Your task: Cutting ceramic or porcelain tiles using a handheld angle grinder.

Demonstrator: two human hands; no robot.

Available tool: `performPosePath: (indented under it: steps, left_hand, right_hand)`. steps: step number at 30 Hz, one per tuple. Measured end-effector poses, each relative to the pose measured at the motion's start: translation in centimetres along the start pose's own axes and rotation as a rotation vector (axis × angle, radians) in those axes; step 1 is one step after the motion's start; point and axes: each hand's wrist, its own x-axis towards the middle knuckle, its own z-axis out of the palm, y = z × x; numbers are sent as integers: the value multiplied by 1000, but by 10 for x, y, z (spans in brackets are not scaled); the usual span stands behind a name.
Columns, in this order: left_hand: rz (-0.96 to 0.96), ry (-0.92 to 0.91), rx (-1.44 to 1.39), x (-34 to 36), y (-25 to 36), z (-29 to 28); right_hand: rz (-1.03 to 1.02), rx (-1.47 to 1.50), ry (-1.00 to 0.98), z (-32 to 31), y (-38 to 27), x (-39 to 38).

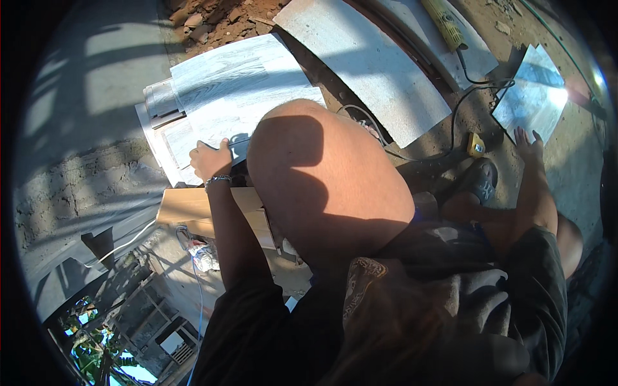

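Grey wood-look planks (232, 71) lie stacked at the upper left, on paler boards. My left hand (209, 157) grips the front edge of a plank in this stack, just left of my raised bare knee. Out to the right, my right hand (530, 143) rests with fingers spread on the near edge of a glossy grey marble-look piece (531, 87), which lies on the ground.
Large pale boards (360, 71), a yellow power tool (441, 22) with a black cord, and a small yellow object (476, 145) lie around. Cardboard (187, 206) is below the planks. Broken red rubble (209, 19) lies at the top, beside a concrete wall (71, 83).
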Motion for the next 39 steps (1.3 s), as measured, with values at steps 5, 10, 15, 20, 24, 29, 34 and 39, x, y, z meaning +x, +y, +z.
performPosePath:
  steps: [5, 10, 15, 20, 24, 29, 34, 39]
  left_hand:
    - [-149, -25, 43, 7, 37, -3]
    - [-324, -59, -73, 22, 29, -9]
    - [-285, -377, -1108, 17, 0, -9]
    - [-140, -276, -951, -9, -21, -31]
    - [58, -210, -1049, -22, -75, -80]
    - [103, -219, -912, -45, -124, -97]
    - [61, -160, -854, -74, -133, -77]
    - [102, -156, -852, -113, -127, -65]
  right_hand:
    - [-117, -320, -229, 102, -75, -39]
    - [-779, -1279, -599, 228, -151, -144]
    - [-622, -1501, -1189, 256, -49, -305]
    - [-982, -2411, -788, 235, 44, -390]
    - [-1040, -2585, -1023, 242, 38, -322]
    - [-599, -2511, -915, 243, 7, -205]
    - [-487, -2537, -709, 245, -14, -177]
    - [-484, -2410, -743, 239, -15, -195]
